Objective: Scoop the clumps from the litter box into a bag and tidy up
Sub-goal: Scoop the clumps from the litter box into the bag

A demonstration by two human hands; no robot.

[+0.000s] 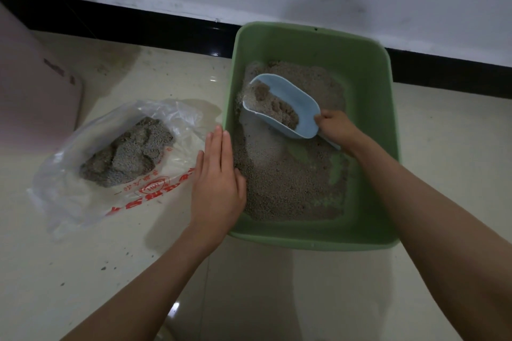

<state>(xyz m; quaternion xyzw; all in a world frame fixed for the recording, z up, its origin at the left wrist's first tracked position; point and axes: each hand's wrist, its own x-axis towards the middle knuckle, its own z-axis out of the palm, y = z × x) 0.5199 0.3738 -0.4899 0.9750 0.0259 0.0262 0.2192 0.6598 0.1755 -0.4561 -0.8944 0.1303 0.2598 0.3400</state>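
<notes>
A green litter box (368, 69) stands on the floor against the wall, with grey-brown litter (288, 180) spread over its bottom. My right hand (336, 126) grips the handle of a light blue scoop (293, 99) held over the litter, and the scoop carries brown clumps (279, 108) with loose litter. My left hand (217, 174) lies flat with straight fingers on the box's left rim. To the left, a clear plastic bag (69, 171) with red print lies open on the floor, holding a pile of clumped litter (130, 152).
A pink container (30, 86) stands at the far left by the black baseboard (138, 22). Loose litter grains (105, 267) are scattered over the glossy cream floor tiles around the bag. The white wall runs just behind the box.
</notes>
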